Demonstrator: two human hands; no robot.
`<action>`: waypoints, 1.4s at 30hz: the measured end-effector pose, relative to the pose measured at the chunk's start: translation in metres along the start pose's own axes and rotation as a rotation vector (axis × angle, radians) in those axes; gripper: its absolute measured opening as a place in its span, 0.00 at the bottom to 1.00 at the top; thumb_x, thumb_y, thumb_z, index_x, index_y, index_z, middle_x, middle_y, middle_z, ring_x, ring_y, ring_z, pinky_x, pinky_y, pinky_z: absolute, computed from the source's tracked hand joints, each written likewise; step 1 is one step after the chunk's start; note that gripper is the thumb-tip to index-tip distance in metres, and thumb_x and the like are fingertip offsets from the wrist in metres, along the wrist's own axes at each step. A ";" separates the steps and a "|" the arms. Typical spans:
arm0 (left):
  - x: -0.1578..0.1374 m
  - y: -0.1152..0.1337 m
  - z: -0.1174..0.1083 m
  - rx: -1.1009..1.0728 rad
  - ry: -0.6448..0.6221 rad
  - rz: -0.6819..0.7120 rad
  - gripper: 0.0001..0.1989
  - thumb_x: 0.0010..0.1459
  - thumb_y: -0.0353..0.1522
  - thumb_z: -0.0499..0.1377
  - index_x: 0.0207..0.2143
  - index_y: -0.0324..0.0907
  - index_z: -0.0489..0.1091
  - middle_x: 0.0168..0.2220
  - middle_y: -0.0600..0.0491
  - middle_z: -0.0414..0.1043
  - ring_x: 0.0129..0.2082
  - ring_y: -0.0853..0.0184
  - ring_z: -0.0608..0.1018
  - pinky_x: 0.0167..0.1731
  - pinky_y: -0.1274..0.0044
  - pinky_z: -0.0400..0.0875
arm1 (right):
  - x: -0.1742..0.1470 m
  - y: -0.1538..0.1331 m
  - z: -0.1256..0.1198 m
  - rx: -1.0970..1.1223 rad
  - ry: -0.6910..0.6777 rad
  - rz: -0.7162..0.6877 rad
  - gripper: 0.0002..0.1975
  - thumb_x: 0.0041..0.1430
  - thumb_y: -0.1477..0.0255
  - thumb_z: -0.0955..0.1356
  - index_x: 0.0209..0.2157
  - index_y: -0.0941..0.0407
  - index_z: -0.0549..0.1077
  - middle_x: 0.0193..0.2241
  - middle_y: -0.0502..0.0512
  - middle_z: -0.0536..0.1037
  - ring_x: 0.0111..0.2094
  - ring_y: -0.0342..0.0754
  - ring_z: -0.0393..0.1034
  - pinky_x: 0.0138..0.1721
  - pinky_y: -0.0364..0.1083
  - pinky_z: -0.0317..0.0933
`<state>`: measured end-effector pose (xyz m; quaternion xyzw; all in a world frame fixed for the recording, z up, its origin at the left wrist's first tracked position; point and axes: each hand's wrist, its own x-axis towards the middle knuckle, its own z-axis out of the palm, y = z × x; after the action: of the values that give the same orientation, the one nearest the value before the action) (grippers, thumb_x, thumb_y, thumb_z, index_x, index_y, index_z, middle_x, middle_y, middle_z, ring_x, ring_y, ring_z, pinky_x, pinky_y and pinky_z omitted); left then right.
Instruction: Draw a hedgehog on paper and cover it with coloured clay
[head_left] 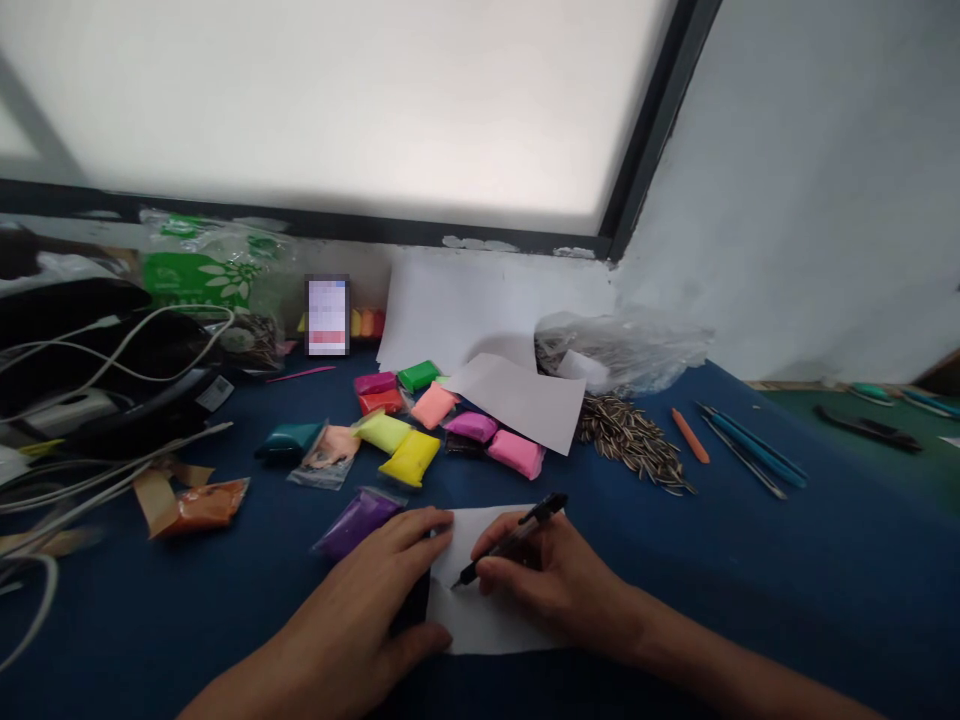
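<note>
**Pen Tip on Blank Paper, Clay Packets Unopened**

While the left hand (360, 610) lay flat with its fingers together and spread lightly along the left edge of a small white sheet of paper (487, 610), the right hand (547, 585) pinched a black pen (514, 540) between thumb and fingers, its tip touching the sheet near that left edge. The paper sat on the blue table (750, 560), directly in front of the person. No writing or drawing could be made out on the sheet, so the marking looked barely begun, with nearly all of the surface left bare.

Just beyond the left hand lay a purple clay packet (356, 520), and farther back a cluster of packets in other colours, among them a yellow clay packet (410, 457) and a pink clay packet (516, 452); all appeared sealed. A pile of sunflower seeds (634, 440) lay to the right beside a clear plastic bag (622, 350), with modelling tools (750, 450) well apart.
</note>
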<state>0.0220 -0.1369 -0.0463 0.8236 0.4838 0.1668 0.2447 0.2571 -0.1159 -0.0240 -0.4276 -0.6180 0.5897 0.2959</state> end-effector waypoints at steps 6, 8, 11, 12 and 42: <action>0.003 -0.004 0.003 -0.003 0.008 0.016 0.35 0.49 0.29 0.67 0.62 0.49 0.69 0.67 0.49 0.64 0.65 0.49 0.68 0.62 0.56 0.64 | -0.001 -0.003 -0.001 -0.003 0.011 0.037 0.07 0.54 0.68 0.71 0.34 0.56 0.76 0.25 0.51 0.77 0.23 0.43 0.67 0.27 0.43 0.61; 0.003 -0.007 0.004 0.002 0.012 0.029 0.36 0.49 0.28 0.67 0.62 0.49 0.69 0.67 0.48 0.64 0.65 0.49 0.68 0.62 0.56 0.64 | -0.002 -0.004 -0.003 -0.014 0.015 0.036 0.07 0.54 0.69 0.71 0.34 0.57 0.76 0.25 0.50 0.77 0.22 0.42 0.66 0.25 0.42 0.60; 0.001 -0.012 0.008 -0.009 0.054 0.063 0.36 0.49 0.28 0.67 0.62 0.50 0.68 0.67 0.48 0.64 0.65 0.49 0.67 0.62 0.56 0.64 | -0.004 -0.004 -0.005 -0.015 0.013 0.025 0.06 0.55 0.69 0.71 0.34 0.57 0.76 0.24 0.49 0.77 0.21 0.40 0.65 0.24 0.40 0.60; -0.001 -0.014 0.010 -0.016 0.071 0.080 0.36 0.49 0.28 0.67 0.62 0.51 0.67 0.67 0.49 0.64 0.65 0.49 0.67 0.62 0.56 0.64 | -0.004 -0.004 -0.006 -0.015 0.014 0.018 0.06 0.56 0.69 0.72 0.34 0.57 0.76 0.24 0.49 0.77 0.21 0.40 0.64 0.23 0.40 0.59; 0.001 -0.011 0.010 -0.018 0.096 0.109 0.36 0.50 0.28 0.67 0.62 0.51 0.67 0.67 0.48 0.64 0.64 0.49 0.69 0.61 0.55 0.66 | -0.004 0.000 0.001 -0.018 0.063 -0.001 0.07 0.52 0.68 0.74 0.33 0.55 0.81 0.28 0.52 0.81 0.29 0.47 0.73 0.32 0.45 0.64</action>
<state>0.0196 -0.1342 -0.0605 0.8374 0.4480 0.2235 0.2193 0.2583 -0.1195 -0.0238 -0.4484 -0.6140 0.5701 0.3114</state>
